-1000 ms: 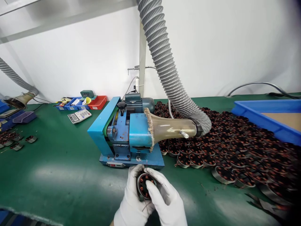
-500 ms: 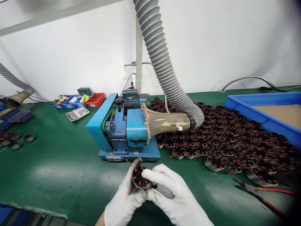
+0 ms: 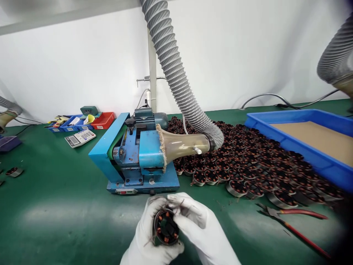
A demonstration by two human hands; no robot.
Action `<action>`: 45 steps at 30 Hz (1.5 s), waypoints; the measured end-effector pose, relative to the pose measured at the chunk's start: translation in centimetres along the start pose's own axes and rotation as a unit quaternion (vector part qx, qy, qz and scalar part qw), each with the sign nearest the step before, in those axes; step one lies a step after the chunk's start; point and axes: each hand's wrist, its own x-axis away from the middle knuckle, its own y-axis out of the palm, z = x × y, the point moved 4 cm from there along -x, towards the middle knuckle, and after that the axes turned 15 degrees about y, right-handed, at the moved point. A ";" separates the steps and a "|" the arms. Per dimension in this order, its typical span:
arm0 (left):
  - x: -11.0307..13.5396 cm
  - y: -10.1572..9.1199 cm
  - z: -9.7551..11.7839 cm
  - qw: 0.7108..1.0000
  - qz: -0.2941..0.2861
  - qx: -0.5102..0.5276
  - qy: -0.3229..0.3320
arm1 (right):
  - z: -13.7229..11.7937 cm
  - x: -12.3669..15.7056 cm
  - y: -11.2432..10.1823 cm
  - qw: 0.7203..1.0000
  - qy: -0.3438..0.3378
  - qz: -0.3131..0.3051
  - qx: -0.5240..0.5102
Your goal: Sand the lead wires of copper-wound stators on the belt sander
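Both my hands wear white gloves and meet low in the middle of the view. My left hand (image 3: 147, 239) is wrapped round a round motor stator (image 3: 165, 228) with copper windings, its open face turned toward me. My right hand (image 3: 198, 228) touches the stator's upper right edge, its fingers pinched on thin copper wire ends there. Just beyond my hands stands a blue bench machine (image 3: 135, 158) with a tan funnel and a grey ribbed suction hose (image 3: 176, 73).
Several more stators (image 3: 248, 165) lie heaped right of the machine on the green table (image 3: 63, 213). Red-handled pliers (image 3: 292, 217) lie at the right front. A blue tray (image 3: 300, 143) sits far right. A calculator (image 3: 79, 138) and small parts bins (image 3: 82, 120) are at the back left.
The view has swung right and down. My hands turned the stator so its open face points at me, and my right fingers moved onto the wire ends at its top.
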 end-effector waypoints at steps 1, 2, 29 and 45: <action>-0.3 0.3 0.7 0.997 -0.020 -0.022 0.066 | 0.1 -0.1 0.2 1.000 -0.005 0.022 0.009; -0.6 0.5 1.3 0.991 -0.036 -0.047 0.122 | 0.3 -0.4 0.3 0.999 -0.002 0.036 -0.006; -6.4 0.8 -3.6 0.986 0.160 0.014 -0.036 | 3.0 -7.1 2.5 0.929 -0.146 0.101 0.326; -4.4 0.7 -2.2 0.990 0.130 -0.020 -0.042 | 3.5 -5.2 1.8 0.928 -0.184 0.089 0.311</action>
